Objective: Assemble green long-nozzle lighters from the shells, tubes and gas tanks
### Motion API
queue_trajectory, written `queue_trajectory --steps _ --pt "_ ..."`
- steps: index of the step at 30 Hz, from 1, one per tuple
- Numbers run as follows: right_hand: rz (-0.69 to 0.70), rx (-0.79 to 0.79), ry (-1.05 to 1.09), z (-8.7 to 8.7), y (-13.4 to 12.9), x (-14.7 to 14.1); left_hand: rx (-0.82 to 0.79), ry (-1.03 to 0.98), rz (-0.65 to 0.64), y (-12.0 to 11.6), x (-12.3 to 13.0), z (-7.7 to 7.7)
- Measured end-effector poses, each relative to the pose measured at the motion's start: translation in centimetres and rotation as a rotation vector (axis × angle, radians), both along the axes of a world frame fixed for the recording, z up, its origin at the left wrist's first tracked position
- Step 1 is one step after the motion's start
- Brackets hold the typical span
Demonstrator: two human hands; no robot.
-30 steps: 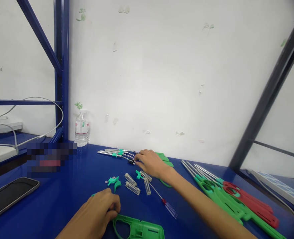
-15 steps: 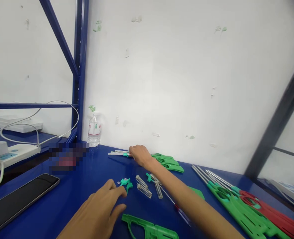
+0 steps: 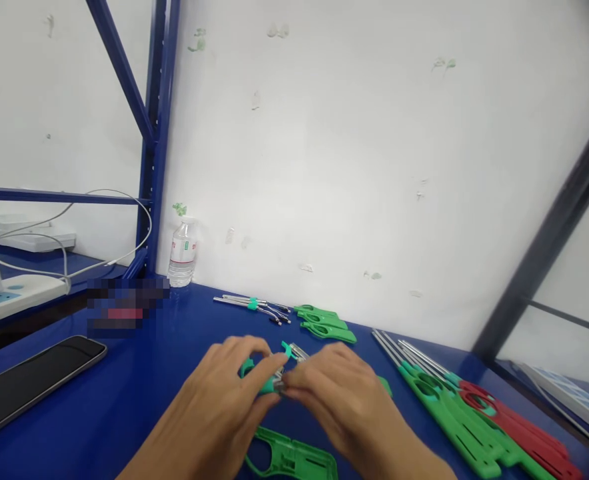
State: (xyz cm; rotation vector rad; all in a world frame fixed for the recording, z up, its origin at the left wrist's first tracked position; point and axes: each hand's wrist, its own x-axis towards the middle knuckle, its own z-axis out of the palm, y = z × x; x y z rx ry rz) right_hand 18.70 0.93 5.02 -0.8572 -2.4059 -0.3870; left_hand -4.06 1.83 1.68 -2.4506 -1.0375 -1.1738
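Note:
Near the middle of the blue table, my left hand (image 3: pixel 224 393) pinches a small teal part (image 3: pixel 269 385) between thumb and fingers. My right hand (image 3: pixel 337 393) meets it there, its fingertips closed on something small that they largely hide. Just beyond the fingertips are another teal piece (image 3: pixel 287 349) and a clear part (image 3: pixel 299 352). A green handle shell (image 3: pixel 299 459) lies below my hands, its near edge cut off by the frame. Farther back are metal rods with dark-tipped wires (image 3: pixel 234 301) and several green handle pieces (image 3: pixel 327 325).
Assembled green lighter-like tools (image 3: pixel 454 417) and red ones (image 3: pixel 519 420) with metal rods lie at the right. A phone (image 3: pixel 34 383), a power strip (image 3: pixel 39 289) and cables are at the left. A water bottle (image 3: pixel 183 255) stands by the wall and blue post (image 3: pixel 158 147).
My right hand has come back from the metal rods to meet my left hand. My left hand has moved slightly right and closed on the teal part. The camera view has shifted slightly.

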Motion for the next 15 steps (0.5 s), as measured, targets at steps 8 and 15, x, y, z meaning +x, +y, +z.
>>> queue_trajectory --steps 8,15 --pt "0.061 -0.049 0.332 -2.8 -2.5 -0.1 -0.468 0.116 -0.147 -0.5 -1.0 -0.5" --pt "-0.193 -0.369 0.419 -4.1 -2.5 1.0 -0.609 0.209 -0.049 0.7 -2.9 -0.4"
